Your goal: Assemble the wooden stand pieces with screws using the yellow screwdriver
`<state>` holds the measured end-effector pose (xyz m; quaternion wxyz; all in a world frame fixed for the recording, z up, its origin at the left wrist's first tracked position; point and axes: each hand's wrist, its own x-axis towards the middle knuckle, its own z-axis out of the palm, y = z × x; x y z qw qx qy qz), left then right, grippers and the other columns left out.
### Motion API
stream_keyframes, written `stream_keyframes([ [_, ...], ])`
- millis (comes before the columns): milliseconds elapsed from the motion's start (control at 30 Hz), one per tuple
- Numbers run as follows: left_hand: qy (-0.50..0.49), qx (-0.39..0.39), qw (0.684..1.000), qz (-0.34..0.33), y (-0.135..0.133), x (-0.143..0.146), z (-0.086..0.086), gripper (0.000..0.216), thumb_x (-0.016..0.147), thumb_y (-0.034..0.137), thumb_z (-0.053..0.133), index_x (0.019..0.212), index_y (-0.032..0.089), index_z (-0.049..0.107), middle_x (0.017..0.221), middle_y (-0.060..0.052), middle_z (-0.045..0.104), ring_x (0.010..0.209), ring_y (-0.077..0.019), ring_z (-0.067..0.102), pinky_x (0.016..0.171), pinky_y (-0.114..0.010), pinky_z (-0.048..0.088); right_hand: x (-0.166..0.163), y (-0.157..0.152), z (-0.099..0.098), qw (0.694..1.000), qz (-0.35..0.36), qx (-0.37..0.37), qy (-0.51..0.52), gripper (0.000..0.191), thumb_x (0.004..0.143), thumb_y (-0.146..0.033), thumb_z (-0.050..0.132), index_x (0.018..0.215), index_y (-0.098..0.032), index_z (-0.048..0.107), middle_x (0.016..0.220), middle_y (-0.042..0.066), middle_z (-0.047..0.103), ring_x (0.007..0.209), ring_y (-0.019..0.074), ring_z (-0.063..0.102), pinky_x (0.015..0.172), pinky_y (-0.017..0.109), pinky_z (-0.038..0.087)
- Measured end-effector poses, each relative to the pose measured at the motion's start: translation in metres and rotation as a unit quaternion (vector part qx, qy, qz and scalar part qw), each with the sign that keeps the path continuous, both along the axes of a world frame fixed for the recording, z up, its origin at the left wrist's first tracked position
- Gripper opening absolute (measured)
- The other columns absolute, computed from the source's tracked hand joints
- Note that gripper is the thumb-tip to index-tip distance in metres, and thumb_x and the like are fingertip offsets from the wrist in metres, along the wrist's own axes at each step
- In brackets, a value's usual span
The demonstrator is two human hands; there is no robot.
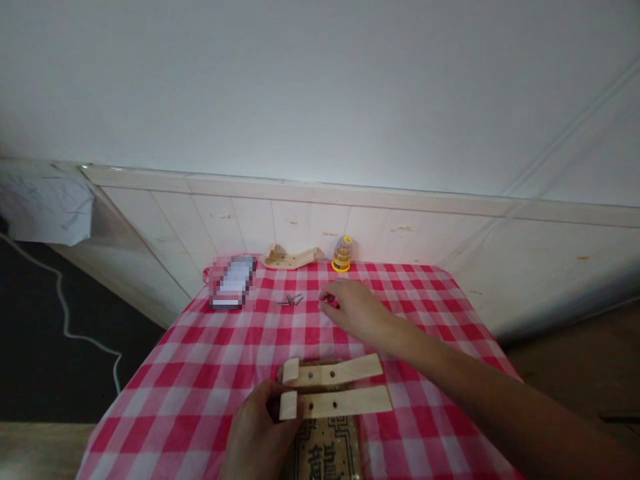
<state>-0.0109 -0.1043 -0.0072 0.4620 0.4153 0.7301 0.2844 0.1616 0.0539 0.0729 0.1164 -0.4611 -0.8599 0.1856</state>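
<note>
Two light wooden pieces (336, 387) with holes lie side by side at the near edge of the red-and-white checked tablecloth (200, 347). My left hand (257, 430) grips their left ends, fingers curled round the nearer piece. My right hand (353, 308) reaches across the table, its fingers pinched together near a small heap of dark screws (291, 300); whether it holds one I cannot make out.
At the back of the table stand a curved wooden part (294, 257), a small yellow-based screwdriver bit holder (343, 254) and a blurred flat device (233, 281). A decorated board (325, 450) lies under the wooden pieces. White panelled wall behind; a white cable (65, 313) runs over the dark floor at left.
</note>
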Motion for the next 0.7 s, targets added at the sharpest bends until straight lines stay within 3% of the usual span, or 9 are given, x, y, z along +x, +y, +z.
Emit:
stream_keyframes([
  [200, -0.014, -0.008, 1.0, -0.014, 0.002, -0.003, 0.0, 0.033, 0.078, 0.041, 0.064, 0.097, 0.016, 0.072, 0.089, -0.009, 0.079, 0.084, -0.0279, 0.073, 0.071, -0.033, 0.053, -0.032, 0.047, -0.03, 0.998, 0.037, -0.036, -0.038, 0.026, 0.091, -0.009, 0.063, 0.111, -0.015, 0.078, 0.103, 0.012, 0.08, 0.09, 0.0209, 0.073, 0.074, 0.026, 0.047],
  [367, -0.019, -0.002, 1.0, -0.008, 0.001, -0.002, -0.007, 0.031, 0.078, 0.041, 0.063, 0.095, 0.016, 0.072, 0.09, -0.01, 0.079, 0.085, -0.0274, 0.073, 0.071, -0.033, 0.054, -0.053, 0.063, -0.038, 0.995, 0.065, -0.042, -0.066, 0.037, 0.089, -0.014, 0.07, 0.126, -0.02, 0.073, 0.119, 0.011, 0.078, 0.107, 0.025, 0.072, 0.08, 0.027, 0.05],
  [500, 0.0, 0.01, 1.0, -0.004, 0.0, -0.001, -0.009, 0.029, 0.078, 0.041, 0.063, 0.092, 0.017, 0.072, 0.088, -0.009, 0.079, 0.084, -0.0275, 0.073, 0.071, -0.033, 0.053, -0.064, 0.068, -0.04, 0.992, 0.059, -0.043, -0.098, 0.035, 0.087, -0.01, 0.071, 0.121, -0.017, 0.075, 0.119, 0.016, 0.077, 0.108, 0.0292, 0.072, 0.08, 0.029, 0.051],
  [700, 0.001, 0.009, 1.0, -0.001, 0.0, 0.001, -0.004, 0.029, 0.078, 0.04, 0.06, 0.093, 0.018, 0.071, 0.091, -0.01, 0.079, 0.086, -0.0282, 0.073, 0.073, -0.034, 0.052, -0.069, 0.069, -0.042, 0.989, 0.068, -0.038, -0.124, 0.022, 0.088, -0.01, 0.07, 0.108, -0.013, 0.078, 0.11, 0.017, 0.079, 0.1, 0.0275, 0.074, 0.078, 0.028, 0.05],
])
